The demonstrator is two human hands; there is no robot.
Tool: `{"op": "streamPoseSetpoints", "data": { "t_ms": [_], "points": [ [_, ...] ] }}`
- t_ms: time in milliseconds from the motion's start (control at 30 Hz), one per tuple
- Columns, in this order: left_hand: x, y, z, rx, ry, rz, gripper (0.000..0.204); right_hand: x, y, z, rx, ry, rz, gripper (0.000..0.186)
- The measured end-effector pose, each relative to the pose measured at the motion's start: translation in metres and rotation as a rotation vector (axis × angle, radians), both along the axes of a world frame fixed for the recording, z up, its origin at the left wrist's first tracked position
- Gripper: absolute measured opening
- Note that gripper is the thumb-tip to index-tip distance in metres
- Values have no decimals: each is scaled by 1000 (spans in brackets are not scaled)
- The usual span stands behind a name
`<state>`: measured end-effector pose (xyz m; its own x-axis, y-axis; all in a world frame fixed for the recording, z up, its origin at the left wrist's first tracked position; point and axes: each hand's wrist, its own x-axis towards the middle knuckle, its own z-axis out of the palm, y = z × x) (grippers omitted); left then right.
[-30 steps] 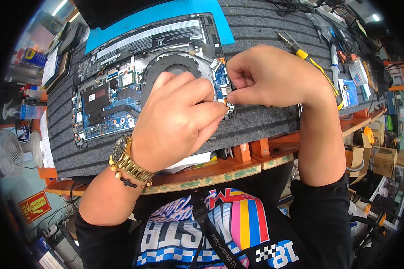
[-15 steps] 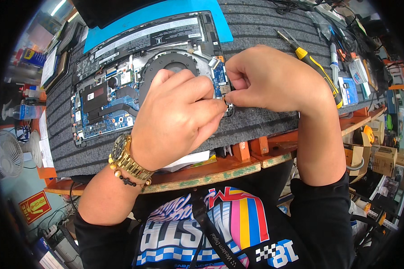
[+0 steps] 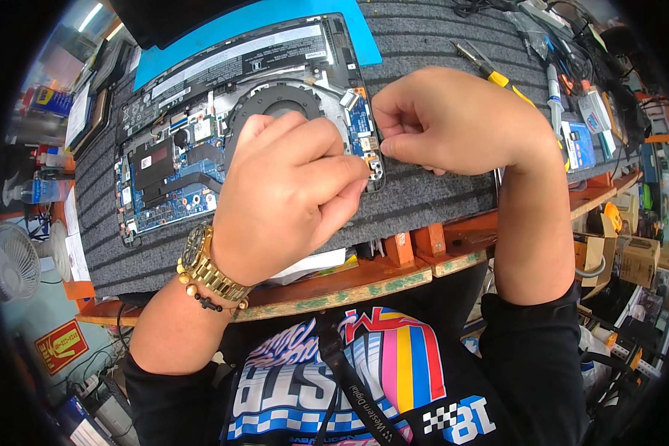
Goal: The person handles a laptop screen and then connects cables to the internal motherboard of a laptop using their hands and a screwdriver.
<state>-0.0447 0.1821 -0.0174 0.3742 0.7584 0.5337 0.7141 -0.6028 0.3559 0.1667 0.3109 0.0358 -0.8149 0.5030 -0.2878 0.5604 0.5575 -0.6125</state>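
One left hand [image 3: 286, 189] and one right hand [image 3: 453, 115] curl at one opened laptop [image 3: 204, 126]. Whether either pinches anything is hidden.

A laptop chassis [image 3: 219, 123] with its fan [image 3: 275, 97] exposed is laid on the grey ribbed surface [image 3: 424, 52], near a blue mat [image 3: 364, 48]. Its lower right part is partly covered by the left hand [image 3: 293, 186], its fingers curled; the fingertips' hold cannot be made out. The right hand [image 3: 453, 123] is held bent beside the chassis edge. A yellow-handled tool [image 3: 500, 79] is partly hidden by it.
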Motion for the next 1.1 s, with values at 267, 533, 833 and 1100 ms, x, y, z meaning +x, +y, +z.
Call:
{"op": "streamPoseSetpoints", "data": {
  "t_ms": [267, 533, 833, 1100],
  "points": [
    [1, 1, -1, -23, -25, 65, 13, 5, 1, 0, 43, 125, 126, 18],
    [2, 0, -3, -38, -49, 100, 11, -2, -2, 2, 12, 121, 120, 22],
    [1, 2, -3, -40, -71, 95, 10, -4, -3, 1, 26, 149, 119, 19],
    [0, 2, -4, -27, -70, 109, 12, -3, 0, 1, -4, 176, 134, 14]
  ]
}}
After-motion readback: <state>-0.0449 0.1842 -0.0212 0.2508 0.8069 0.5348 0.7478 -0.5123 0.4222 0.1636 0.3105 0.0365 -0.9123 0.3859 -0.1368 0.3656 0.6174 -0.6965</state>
